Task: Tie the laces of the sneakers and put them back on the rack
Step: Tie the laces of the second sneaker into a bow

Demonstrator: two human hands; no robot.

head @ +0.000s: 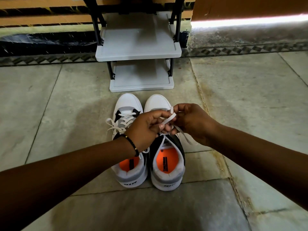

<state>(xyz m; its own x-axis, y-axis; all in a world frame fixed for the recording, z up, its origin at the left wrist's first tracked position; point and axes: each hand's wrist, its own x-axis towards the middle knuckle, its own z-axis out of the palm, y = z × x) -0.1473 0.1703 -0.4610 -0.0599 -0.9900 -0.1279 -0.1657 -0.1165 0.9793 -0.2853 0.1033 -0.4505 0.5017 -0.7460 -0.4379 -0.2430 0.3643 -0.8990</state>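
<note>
I'm working the flat white lace (169,118) of the right sneaker (166,164), and it looks soft and limp, with just enough body to hold a fold. I judge it light and a little slick, so the place to take it is close to the knot, where a loop won't slide out. My left hand (146,129) has its fingers closed on the lace near the tongue; my right hand (191,122) pinches the folded loop between thumb and fingertips (exactly how the strands cross under my fingers is hidden). A loose end trails off to the right of the shoe.

Both sneakers stand side by side on the stone floor (50,105), toes toward the grey rack (138,52), just in front of its lowest shelf. They are white with grey and black panels and orange insoles. The left sneaker (128,144) already shows a bow. Each should lift easily by the heel collar.
</note>
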